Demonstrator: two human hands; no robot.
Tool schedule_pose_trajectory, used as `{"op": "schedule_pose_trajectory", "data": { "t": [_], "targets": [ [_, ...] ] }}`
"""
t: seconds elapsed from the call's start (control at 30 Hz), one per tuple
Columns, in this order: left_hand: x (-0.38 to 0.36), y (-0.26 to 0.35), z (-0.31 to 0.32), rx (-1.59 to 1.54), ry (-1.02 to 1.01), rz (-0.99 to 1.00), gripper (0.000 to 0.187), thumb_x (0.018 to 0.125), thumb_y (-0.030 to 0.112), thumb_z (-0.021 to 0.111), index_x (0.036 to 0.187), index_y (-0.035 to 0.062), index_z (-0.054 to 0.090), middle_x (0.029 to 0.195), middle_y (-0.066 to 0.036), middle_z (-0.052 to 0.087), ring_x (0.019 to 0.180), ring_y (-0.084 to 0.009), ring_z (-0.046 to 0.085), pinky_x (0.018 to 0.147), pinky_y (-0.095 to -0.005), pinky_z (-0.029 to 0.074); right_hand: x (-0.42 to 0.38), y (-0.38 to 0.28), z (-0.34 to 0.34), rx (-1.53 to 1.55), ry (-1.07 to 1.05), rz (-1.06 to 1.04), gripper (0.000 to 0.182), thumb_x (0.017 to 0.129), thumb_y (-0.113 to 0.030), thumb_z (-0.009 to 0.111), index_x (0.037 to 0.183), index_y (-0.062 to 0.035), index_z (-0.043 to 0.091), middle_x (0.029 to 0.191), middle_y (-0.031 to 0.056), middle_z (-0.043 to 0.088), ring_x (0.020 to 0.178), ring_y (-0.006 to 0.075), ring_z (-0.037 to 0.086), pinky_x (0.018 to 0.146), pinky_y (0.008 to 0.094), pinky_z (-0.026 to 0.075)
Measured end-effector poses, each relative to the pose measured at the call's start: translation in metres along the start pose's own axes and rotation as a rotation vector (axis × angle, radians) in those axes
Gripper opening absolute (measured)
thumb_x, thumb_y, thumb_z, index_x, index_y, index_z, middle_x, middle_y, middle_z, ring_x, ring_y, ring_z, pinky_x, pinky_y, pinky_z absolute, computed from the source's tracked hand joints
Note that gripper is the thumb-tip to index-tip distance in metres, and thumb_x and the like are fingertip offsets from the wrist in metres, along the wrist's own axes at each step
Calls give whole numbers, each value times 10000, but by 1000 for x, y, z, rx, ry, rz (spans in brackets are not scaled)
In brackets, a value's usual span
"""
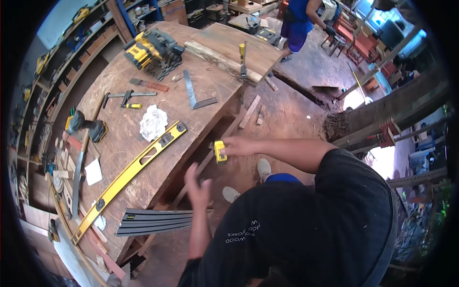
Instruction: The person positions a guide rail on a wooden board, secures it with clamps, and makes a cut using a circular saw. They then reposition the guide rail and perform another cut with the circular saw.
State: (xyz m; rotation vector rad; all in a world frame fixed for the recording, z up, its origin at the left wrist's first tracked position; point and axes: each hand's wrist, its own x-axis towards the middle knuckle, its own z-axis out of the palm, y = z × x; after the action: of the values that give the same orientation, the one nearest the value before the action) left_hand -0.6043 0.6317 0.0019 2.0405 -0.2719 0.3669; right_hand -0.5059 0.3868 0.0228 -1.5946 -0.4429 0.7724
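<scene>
My right hand (pixel 237 146) is closed around a yellow tape measure (pixel 220 152), held in the air just off the workbench edge. Below it, my left hand (pixel 197 185) is raised with its fingers apart and nothing in it, slightly blurred. Beside that forearm, a grey guide rail (pixel 155 223) sticks out past the bench edge. A long yellow spirit level (pixel 126 178) lies along the wooden workbench (pixel 165 165). Near its far end sits a crumpled white cloth or paper (pixel 153 123). A metal try square (pixel 191 92) lies farther back.
On the bench are a yellow circular saw (pixel 150 51), a bar clamp (pixel 127 98), a cordless drill (pixel 91 126) and a handsaw (pixel 77 179). A yellow-handled clamp (pixel 243 60) grips a board. Offcuts (pixel 249 112) lie on the floor. Another person (pixel 297 26) stands beyond; shelves (pixel 76 62) line the left.
</scene>
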Motion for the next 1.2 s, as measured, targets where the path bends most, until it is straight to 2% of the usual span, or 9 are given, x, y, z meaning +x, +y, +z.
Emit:
{"op": "schedule_pose_trajectory", "data": {
  "t": [0.1,0.23,0.3,0.33,0.5,0.6,0.77,0.83,1.2],
  "targets": [
    [64,49,69,-255,-371,-287,742,762,205,710,1396,38,360,1239,-165,543,1124,-255,542,948,-345,431,-2,33,-16,-280,71,-187,494,919,-417,551,1158,5,457,939,143,644,697,192,673,575,283,549],
    [132,60,124,-238,-560,-138,771,754,245,727,1397,26,361,1182,-171,579,1070,-242,576,926,-343,446,-39,12,-85,-118,249,105,360,885,-330,621,1082,-30,594,886,72,651,736,142,637,638,282,513],
    [160,85,150,-94,-669,-142,790,732,258,747,1388,19,378,1147,-188,606,1059,-234,595,911,-338,454,-56,20,-114,95,390,6,324,866,-280,659,1067,-31,607,859,59,649,704,133,624,595,263,500],
    [174,85,173,-69,-624,-17,770,721,274,752,1361,8,417,1132,-207,619,1045,-251,614,899,-341,461,-60,26,-135,231,444,-55,323,856,-253,679,1063,-20,593,851,71,653,684,131,628,549,258,494],
    [257,122,271,36,-716,-67,673,765,343,727,1313,34,487,1119,-207,623,1058,-253,596,920,-343,441,-67,54,-258,726,513,-75,198,888,-196,640,980,-25,602,761,49,625,601,111,588,468,239,447],
    [287,128,318,82,-659,-224,520,847,305,654,1258,17,520,1053,-167,640,987,-230,607,867,-331,458,-63,66,-339,485,681,-91,168,905,-184,614,947,-22,603,701,52,608,543,117,556,435,258,439],
    [286,81,301,-36,-609,-460,484,839,313,643,1214,16,567,1085,-150,632,1006,-214,592,894,-317,444,-65,71,-464,366,906,-66,184,913,-181,603,897,3,596,704,77,622,574,139,594,464,269,479],
    [275,71,285,-28,-599,-542,456,832,267,639,1210,20,577,1095,-134,631,1011,-205,587,891,-312,442,-55,78,-487,629,993,-91,197,902,-169,620,896,26,595,725,95,623,599,157,608,520,270,521],
    [278,94,266,-49,-499,-602,446,801,203,651,1207,29,584,974,-82,634,890,-129,574,822,-265,446,-34,82,-474,738,1136,-139,176,870,-96,654,929,49,573,804,105,624,634,156,611,568,241,545]
  ]
}}
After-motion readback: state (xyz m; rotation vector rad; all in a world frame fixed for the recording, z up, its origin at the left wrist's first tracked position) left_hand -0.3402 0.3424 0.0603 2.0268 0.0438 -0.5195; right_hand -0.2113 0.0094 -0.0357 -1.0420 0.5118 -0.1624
